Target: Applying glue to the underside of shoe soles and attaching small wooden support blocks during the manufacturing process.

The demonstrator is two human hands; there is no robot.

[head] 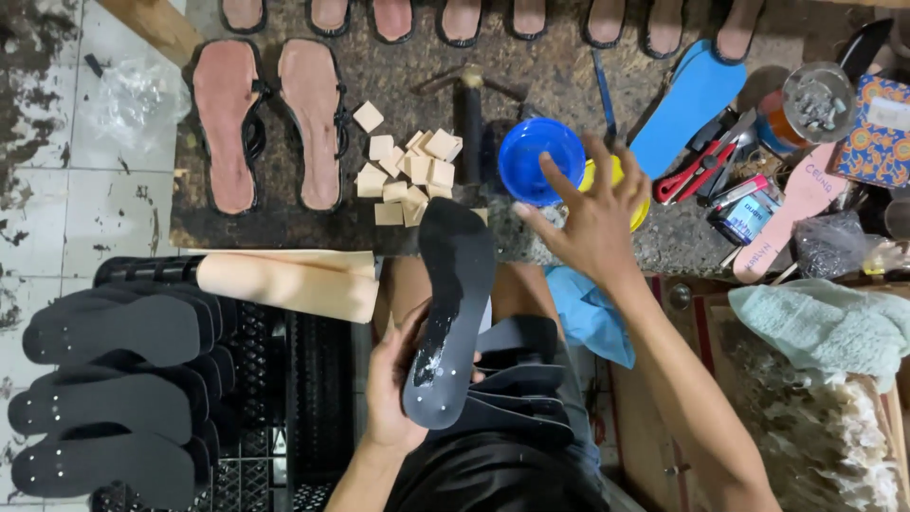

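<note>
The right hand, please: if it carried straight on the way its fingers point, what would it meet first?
Probably the blue bowl: the right hand points up and left, its forefinger already near the rim. Height above it is unclear.

The right hand [597,223] covers most of the yellow bowl [637,210] beside the blue bowl [541,161], so what it holds cannot be told. The row of sandals [462,19] above the blue bowl is cut off by the top edge. Below it, the black sole [447,318] hides the left hand's [391,384] fingers. Far left of the bowl, the stack of black soles [109,398] runs off the bottom edge. Contents of the glass jar [817,100] to the right are too small to tell
</note>
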